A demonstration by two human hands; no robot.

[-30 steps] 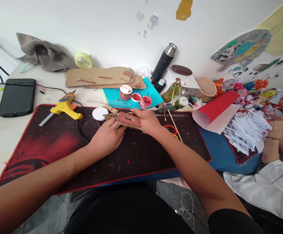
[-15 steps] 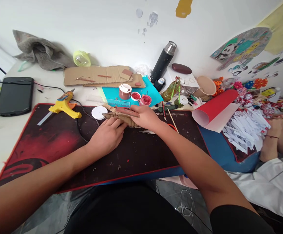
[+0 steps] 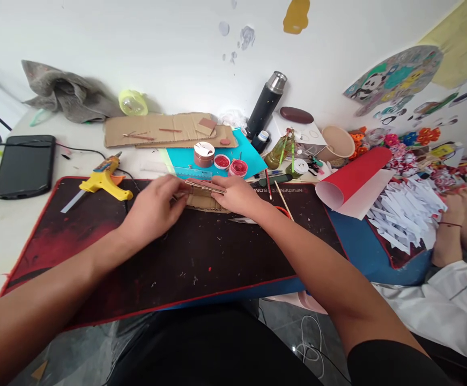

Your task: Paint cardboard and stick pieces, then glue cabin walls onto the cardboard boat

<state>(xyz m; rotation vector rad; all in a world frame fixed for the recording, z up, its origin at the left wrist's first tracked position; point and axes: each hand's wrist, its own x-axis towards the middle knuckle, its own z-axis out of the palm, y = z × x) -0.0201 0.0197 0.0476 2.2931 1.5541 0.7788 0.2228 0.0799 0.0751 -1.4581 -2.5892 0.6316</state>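
A strip of cardboard painted reddish-brown point(image 3: 206, 185) is tilted above the mat, its right end pinched in my right hand point(image 3: 239, 195). At its left end my left hand point(image 3: 156, 206) has its fingers and thumb curled together against the strip; the fingertips are partly hidden. Just below the strip is a bare corrugated cardboard piece point(image 3: 207, 202) with its fluted edge facing me. Scissors point(image 3: 242, 220) lie beside my right wrist, partly covered by it.
A yellow glue gun point(image 3: 105, 182) with its cable lies left on the dark mat point(image 3: 217, 268). Red paint pots point(image 3: 238, 168) stand on blue card point(image 3: 177, 155) behind my hands. A black flask point(image 3: 266, 104) leans by the wall. Another person's hands point(image 3: 454, 214) are at right by white paper strips point(image 3: 404, 212).
My left hand has lifted from lying flat across the cardboard and shifted left, now curled at the strip's left end. The strip's tilt has changed. The white lid is now hidden.
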